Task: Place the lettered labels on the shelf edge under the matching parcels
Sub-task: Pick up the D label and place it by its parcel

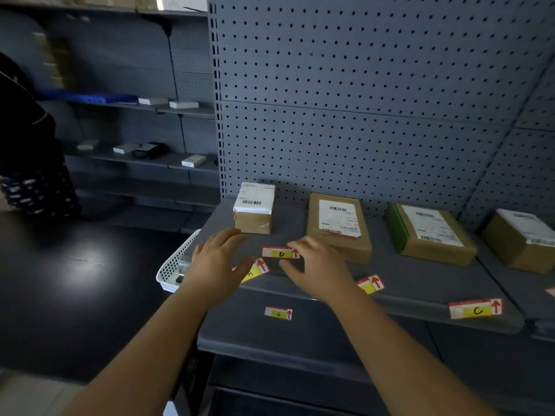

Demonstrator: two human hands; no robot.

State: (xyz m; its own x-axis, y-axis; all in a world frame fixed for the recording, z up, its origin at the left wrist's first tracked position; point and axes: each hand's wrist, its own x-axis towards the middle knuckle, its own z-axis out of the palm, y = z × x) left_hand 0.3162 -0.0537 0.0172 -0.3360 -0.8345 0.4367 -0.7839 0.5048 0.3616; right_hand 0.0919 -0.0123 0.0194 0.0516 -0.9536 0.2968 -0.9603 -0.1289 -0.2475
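Paper D label, centre frame, looks light and floppy: right hand fingers pinch its edges, left hand fingers spread, released.

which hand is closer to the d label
Right. The right hand pinches the D label at its right end; the left hand is just to the label's left, not touching it, thumb over the A label.

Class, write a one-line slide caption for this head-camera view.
Right hand pinches the D label over the shelf; left hand partly covers the A label.
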